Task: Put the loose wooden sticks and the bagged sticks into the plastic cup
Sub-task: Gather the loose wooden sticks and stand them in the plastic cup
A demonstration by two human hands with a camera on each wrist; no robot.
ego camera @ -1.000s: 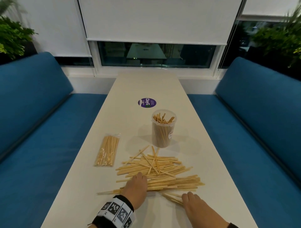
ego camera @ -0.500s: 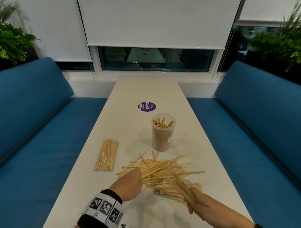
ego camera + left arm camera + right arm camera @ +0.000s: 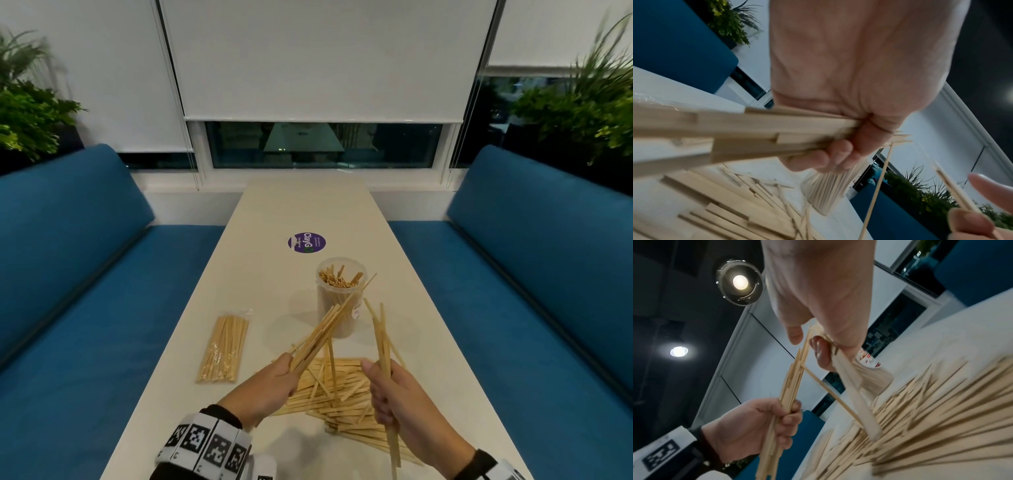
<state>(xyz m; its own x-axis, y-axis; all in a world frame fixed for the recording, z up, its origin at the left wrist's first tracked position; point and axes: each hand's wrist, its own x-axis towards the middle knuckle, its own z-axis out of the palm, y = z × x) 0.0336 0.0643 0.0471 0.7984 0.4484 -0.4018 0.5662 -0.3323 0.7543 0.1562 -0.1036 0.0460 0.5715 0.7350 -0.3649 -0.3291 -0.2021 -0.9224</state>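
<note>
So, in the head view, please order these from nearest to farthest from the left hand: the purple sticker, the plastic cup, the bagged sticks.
From the left hand:
1. Bagged sticks, just to its left on the table.
2. Plastic cup, ahead and slightly right, partly behind the held sticks.
3. Purple sticker, beyond the cup, toward the window.

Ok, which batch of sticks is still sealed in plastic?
The bagged sticks lying left of the plastic cup. The others are bare: one bunch per hand, the pile on the table, those in the cup.
</note>
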